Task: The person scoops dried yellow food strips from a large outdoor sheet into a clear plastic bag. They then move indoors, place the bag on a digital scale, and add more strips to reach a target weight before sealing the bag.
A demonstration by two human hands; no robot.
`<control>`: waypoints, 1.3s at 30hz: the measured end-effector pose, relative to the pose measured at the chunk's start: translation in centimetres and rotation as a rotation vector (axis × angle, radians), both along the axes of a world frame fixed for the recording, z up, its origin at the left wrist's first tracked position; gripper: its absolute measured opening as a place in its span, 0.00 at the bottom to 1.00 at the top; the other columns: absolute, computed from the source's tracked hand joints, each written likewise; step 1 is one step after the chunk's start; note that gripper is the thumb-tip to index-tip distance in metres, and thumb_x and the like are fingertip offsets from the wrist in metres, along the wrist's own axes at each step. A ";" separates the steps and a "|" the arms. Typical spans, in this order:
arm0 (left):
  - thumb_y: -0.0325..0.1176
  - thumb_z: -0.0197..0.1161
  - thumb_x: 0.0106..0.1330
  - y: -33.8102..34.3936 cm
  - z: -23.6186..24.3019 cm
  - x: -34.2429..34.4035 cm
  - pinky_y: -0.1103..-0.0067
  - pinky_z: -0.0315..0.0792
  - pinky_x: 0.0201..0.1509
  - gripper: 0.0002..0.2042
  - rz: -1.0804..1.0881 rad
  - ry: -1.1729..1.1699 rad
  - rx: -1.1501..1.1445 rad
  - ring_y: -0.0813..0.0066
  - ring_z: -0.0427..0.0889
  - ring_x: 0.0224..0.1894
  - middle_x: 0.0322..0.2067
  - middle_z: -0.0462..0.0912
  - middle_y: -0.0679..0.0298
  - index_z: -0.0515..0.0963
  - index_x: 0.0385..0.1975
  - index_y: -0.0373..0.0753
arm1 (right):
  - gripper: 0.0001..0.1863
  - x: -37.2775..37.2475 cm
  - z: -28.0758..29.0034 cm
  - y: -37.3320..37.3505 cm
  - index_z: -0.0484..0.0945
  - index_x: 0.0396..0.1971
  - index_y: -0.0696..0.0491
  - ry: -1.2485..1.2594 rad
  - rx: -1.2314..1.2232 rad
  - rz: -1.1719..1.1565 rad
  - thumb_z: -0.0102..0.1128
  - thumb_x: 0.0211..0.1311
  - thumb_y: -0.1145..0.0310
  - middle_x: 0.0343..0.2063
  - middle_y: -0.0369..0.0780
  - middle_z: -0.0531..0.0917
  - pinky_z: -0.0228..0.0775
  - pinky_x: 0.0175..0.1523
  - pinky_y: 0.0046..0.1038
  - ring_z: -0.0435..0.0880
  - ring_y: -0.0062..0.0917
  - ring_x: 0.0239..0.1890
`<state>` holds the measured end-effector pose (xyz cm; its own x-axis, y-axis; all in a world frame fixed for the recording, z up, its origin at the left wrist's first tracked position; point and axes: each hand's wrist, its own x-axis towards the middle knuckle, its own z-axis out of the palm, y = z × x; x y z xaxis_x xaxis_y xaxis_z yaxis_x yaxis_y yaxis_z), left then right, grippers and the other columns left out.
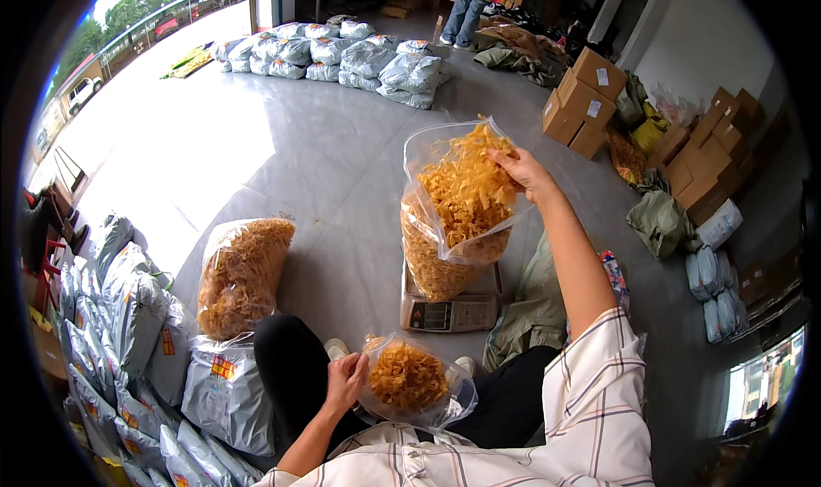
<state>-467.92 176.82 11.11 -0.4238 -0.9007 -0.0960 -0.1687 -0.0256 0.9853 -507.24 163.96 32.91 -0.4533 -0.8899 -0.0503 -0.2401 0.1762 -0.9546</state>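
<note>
My right hand (525,172) is closed on a loose clump of dried yellow-orange strips (481,164) at the mouth of a large clear bag (432,260). The bag stands open and full of the same strips on a metal digital scale (466,314). Down by my lap, my left hand (345,379) pinches the rim of a smaller clear bag (460,395), its fingers pressed together. Inside that bag lies a heap of strips (409,376). To the left, another filled clear bag (244,277) leans beside my knee, apart from both hands.
Grey parcels (137,316) are piled at my left, and more parcels (333,55) are stacked across the floor ahead. Cardboard boxes (581,102) stand at the right. A green sack (526,312) lies beside the scale. A person (469,12) stands at the back.
</note>
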 end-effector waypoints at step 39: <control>0.34 0.54 0.68 -0.4 -1.4 0.1 0.83 0.59 0.19 0.18 -0.005 -0.056 0.019 0.86 0.65 0.15 0.10 0.68 0.69 0.69 0.15 0.32 | 0.19 6.9 -12.2 -2.2 0.76 0.42 0.53 1.195 0.340 0.406 0.65 0.46 0.68 0.38 0.48 0.80 0.70 0.53 0.41 0.78 0.41 0.48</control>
<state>-467.80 176.46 9.72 -0.4218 -0.8963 -0.1369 -0.2237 -0.0434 0.9737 -500.35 161.76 20.69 -0.0778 -0.9955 -0.0544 -0.9961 0.0799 -0.0383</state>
